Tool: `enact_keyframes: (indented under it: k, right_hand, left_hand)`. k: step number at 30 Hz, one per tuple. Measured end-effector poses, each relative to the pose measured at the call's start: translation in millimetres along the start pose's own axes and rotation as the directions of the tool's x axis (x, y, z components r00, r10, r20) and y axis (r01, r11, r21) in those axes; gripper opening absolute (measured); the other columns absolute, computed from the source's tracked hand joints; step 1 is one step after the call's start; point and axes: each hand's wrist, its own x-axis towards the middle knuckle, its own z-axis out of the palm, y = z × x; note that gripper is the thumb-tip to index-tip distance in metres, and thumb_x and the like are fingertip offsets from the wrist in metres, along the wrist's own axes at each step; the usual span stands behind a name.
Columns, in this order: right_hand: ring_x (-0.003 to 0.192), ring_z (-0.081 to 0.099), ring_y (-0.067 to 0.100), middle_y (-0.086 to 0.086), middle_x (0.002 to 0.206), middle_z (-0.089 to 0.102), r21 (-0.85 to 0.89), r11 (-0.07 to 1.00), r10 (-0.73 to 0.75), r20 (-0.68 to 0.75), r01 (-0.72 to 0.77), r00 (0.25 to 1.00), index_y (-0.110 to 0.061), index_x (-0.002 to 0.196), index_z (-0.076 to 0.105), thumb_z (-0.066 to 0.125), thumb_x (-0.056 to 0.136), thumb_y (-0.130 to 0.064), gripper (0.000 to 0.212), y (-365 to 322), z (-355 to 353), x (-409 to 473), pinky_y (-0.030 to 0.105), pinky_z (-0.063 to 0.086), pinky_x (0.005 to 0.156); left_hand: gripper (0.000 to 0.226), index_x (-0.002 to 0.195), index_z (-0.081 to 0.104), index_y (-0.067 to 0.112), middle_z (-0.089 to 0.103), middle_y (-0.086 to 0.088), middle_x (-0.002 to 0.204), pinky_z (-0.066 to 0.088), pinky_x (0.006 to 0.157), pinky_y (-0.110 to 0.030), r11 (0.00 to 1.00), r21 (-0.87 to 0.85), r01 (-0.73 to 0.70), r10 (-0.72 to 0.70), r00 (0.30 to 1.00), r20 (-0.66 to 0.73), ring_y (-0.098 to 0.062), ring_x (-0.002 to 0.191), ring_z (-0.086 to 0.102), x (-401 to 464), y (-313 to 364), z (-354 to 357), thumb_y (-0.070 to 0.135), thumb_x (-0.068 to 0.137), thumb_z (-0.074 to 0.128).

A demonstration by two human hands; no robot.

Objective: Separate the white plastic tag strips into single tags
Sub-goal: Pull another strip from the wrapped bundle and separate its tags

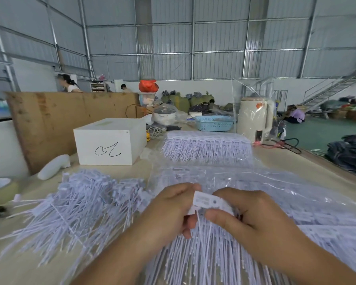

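At the far left edge of the table (275, 159) lies a roll of tape (0, 190), and just beyond it a white plastic bottle (52, 167) rests on its side. A loose pile of single tags (80, 204) spreads across the left half of the table. Behind the pile stands a white box (109, 140) with a black scribble on its front face.

The left hand (169, 212) is curled, fingers and thumb pinching the left end of a white tag strip (208, 200) (printed heads uppermost, thin tails hanging down). The right hand (249, 214) pinches the same strip from the right side; the two hands nearly touch. The strip is held just above a bagged stack of strips (286, 202) at centre right.

Farther back lies another stack of strips (208, 147). Behind it sit a blue basket (214, 122) and, to the right, a cream kettle (253, 118).
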Motion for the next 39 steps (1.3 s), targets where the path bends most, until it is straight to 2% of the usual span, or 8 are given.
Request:
enact_keyframes:
  k: [5,11,14,17,24,29,34,39]
  right_hand:
    - [0.048,0.049,0.005,-0.018,0.060,0.056,0.020,1.000,0.000,0.158,-0.003,0.987,-0.038,0.106,0.061,0.058,0.089,-0.055,0.024,1,4,-1,0.015,0.031,0.046]
    - [0.050,0.052,0.001,-0.022,0.064,0.057,-0.016,0.999,0.031,0.136,-0.029,0.990,-0.042,0.131,0.041,0.044,0.080,-0.071,0.059,-2,5,-2,0.017,0.036,0.050]
    - [0.050,0.052,0.000,-0.032,0.062,0.055,0.010,0.999,0.034,0.110,-0.035,0.993,-0.047,0.126,0.039,0.046,0.080,-0.070,0.052,2,6,-1,0.019,0.043,0.056]
    - [0.049,0.051,0.002,-0.021,0.059,0.056,0.026,0.999,0.026,0.104,-0.029,0.994,-0.045,0.125,0.044,0.050,0.081,-0.068,0.051,0,5,1,0.017,0.036,0.050]
    - [0.049,0.045,0.007,-0.010,0.059,0.054,0.018,1.000,0.021,0.149,-0.024,0.989,-0.033,0.099,0.061,0.048,0.089,-0.064,0.036,-2,-2,2,0.020,0.028,0.048]
    - [0.054,0.043,0.008,-0.009,0.059,0.045,-0.122,0.988,0.123,0.207,-0.099,0.971,-0.027,0.067,0.042,0.046,0.086,-0.067,0.045,-1,-5,3,0.028,0.031,0.054]
    - [0.057,0.044,0.008,-0.009,0.062,0.045,-0.289,0.950,0.136,0.033,-0.121,0.990,-0.033,0.067,0.032,0.013,0.075,-0.083,0.054,-11,5,1,0.023,0.028,0.048]
    - [0.049,0.041,0.011,-0.007,0.053,0.046,-0.089,0.984,0.129,-0.227,-0.153,0.965,-0.029,0.064,0.036,0.031,0.091,-0.070,0.049,-7,10,3,0.024,0.027,0.046]
  left_hand:
    - [0.048,0.070,0.068,0.021,0.046,-0.001,0.045,0.044,0.047,-0.026,0.995,0.082,-0.048,0.044,0.998,0.052,-0.013,0.043,0.044,0,-2,0,0.066,0.078,0.052]
    - [0.018,0.074,0.065,0.034,0.055,0.012,0.058,0.045,0.051,-0.024,0.931,0.331,-0.156,0.110,0.982,0.154,-0.005,0.049,0.049,1,-6,-4,0.051,0.077,0.060]
    - [0.020,0.074,0.067,0.036,0.054,0.012,0.052,0.044,0.052,-0.023,0.933,0.338,-0.121,0.055,0.979,0.197,-0.005,0.046,0.049,4,-1,-7,0.051,0.083,0.058]
    - [0.026,0.075,0.066,0.034,0.059,0.009,0.056,0.040,0.053,-0.022,0.917,0.381,-0.120,0.028,0.971,0.238,-0.009,0.045,0.051,5,2,-10,0.052,0.089,0.053]
    - [0.027,0.075,0.072,0.021,0.056,-0.001,0.051,0.040,0.046,-0.021,0.977,0.154,-0.146,0.124,0.981,0.146,-0.015,0.043,0.047,1,-6,-7,0.044,0.086,0.065]
    - [0.029,0.072,0.070,0.022,0.054,0.001,0.048,0.034,0.044,-0.021,0.980,0.125,-0.158,0.156,0.988,0.021,-0.014,0.040,0.043,-5,-17,-1,0.048,0.072,0.057]
    - [0.028,0.070,0.075,0.020,0.051,-0.004,0.043,0.034,0.040,-0.019,0.980,-0.112,-0.165,0.153,0.982,-0.109,-0.014,0.033,0.041,-2,-18,9,0.044,0.065,0.063]
    - [0.026,0.065,0.074,0.015,0.044,-0.003,0.044,0.035,0.036,-0.022,0.918,-0.348,-0.189,0.090,0.955,-0.282,-0.012,0.033,0.036,1,-20,11,0.029,0.081,0.059]
